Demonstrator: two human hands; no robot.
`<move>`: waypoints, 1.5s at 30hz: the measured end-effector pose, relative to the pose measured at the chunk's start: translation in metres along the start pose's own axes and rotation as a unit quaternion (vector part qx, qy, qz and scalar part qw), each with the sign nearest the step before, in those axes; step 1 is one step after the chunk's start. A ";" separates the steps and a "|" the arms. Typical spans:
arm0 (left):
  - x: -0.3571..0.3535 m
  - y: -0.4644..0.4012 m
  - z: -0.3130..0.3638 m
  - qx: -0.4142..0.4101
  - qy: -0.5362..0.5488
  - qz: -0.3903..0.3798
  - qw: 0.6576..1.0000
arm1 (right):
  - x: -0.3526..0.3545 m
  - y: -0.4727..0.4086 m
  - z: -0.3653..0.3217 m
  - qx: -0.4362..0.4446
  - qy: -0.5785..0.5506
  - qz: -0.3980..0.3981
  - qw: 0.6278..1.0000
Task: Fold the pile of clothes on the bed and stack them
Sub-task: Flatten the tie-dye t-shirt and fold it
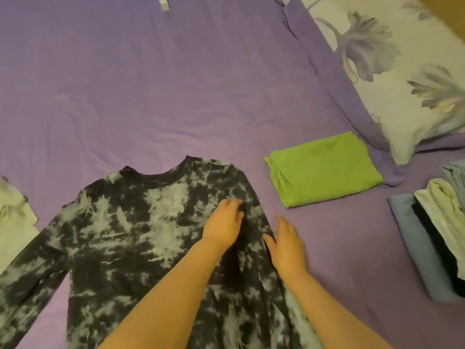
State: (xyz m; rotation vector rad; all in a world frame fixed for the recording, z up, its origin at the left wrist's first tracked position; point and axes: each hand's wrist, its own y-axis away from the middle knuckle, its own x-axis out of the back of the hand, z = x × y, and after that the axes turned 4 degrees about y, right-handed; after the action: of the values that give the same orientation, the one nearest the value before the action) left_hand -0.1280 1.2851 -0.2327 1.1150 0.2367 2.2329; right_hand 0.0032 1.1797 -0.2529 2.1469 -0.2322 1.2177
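A black-and-white tie-dye long-sleeved top (130, 235) lies spread flat on the purple bed sheet (151, 84), collar away from me, its left sleeve stretched toward the lower left. Its right side is folded in over the body. My left hand (222, 224) rests flat on the folded part near the right shoulder, fingers slightly bent. My right hand (286, 244) lies open along the top's right edge, thumb touching the fabric. A folded green garment (324, 170) sits to the right of the top.
A pile of folded clothes in blue, black and pale green (432, 238) lies at the right edge. A floral pillow (392, 71) is at the upper right. A pale green garment (12, 217) lies at the left edge. A small white object (164, 3) sits at the top.
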 end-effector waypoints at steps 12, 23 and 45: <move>0.021 -0.109 0.038 -0.006 -0.208 -0.039 0.977 | 0.035 -0.032 0.037 0.070 -0.177 0.029 0.981; -0.008 -0.077 0.057 -0.039 -0.063 0.099 0.992 | 0.041 -0.027 0.109 0.034 -0.130 -0.016 0.991; -0.100 0.009 0.075 -0.054 -0.200 -0.108 0.972 | 0.073 0.044 0.173 -0.073 -0.193 0.087 0.975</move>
State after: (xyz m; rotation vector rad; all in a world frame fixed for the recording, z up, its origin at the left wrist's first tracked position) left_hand -0.0296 1.2089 -0.2480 1.3771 0.0608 1.7670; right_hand 0.1454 1.0506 -0.2351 2.2510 -0.6677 0.8320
